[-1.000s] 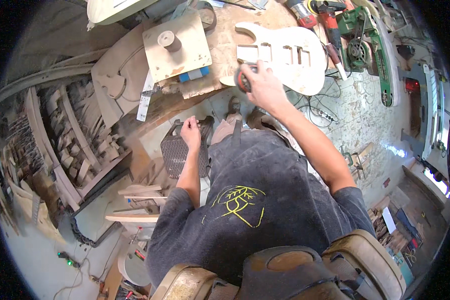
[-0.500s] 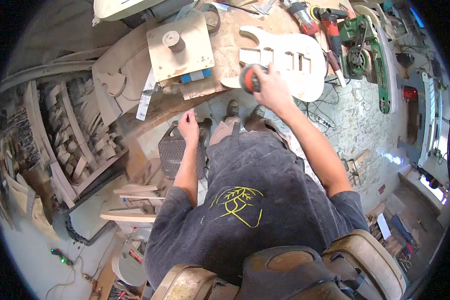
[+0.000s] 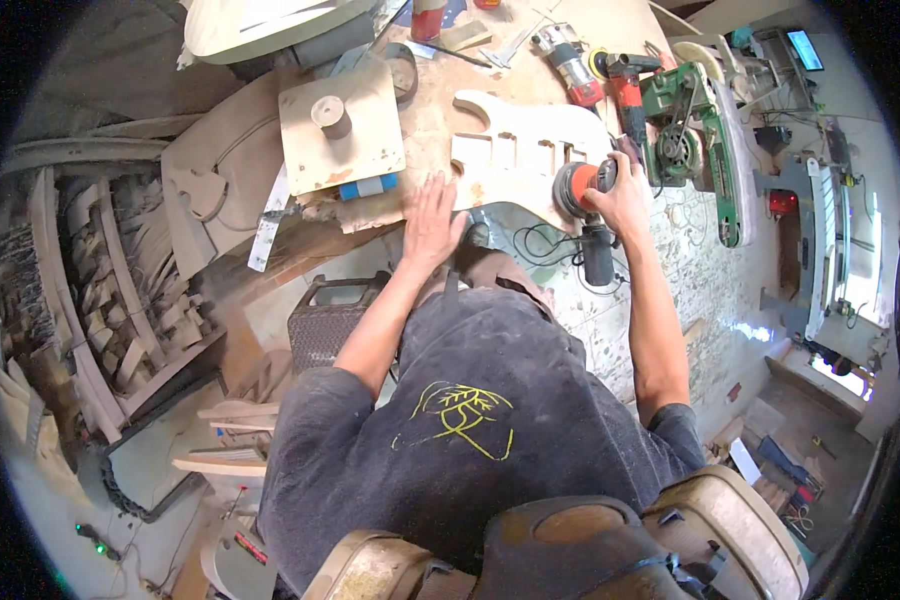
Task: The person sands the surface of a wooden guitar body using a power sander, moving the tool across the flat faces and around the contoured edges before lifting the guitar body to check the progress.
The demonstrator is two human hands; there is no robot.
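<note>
A pale wooden guitar body [image 3: 495, 153] with routed cavities lies flat on the workbench. My right hand [image 3: 627, 203] is closed round an orange and black orbital sander [image 3: 576, 190], whose pad is at the body's near right edge. A dark cylinder on the sander hangs past the bench edge, beside black cable. My left hand [image 3: 433, 222] is open, its fingers stretched forward over the bench's front edge, close to the near left end of the body. Whether its fingertips touch the wood I cannot tell.
Left of the body stands a square wooden board [image 3: 300, 128] with a round knob. A red and grey power tool [image 3: 568, 65], an angled polisher [image 3: 625, 90] and a green belt machine [image 3: 678, 130] stand at the right. A dark crate [image 3: 320, 330] sits below the bench.
My right hand has carried the sander rightward from the body's left end to its near right edge. My left hand has risen from beside my body to the bench edge and opened.
</note>
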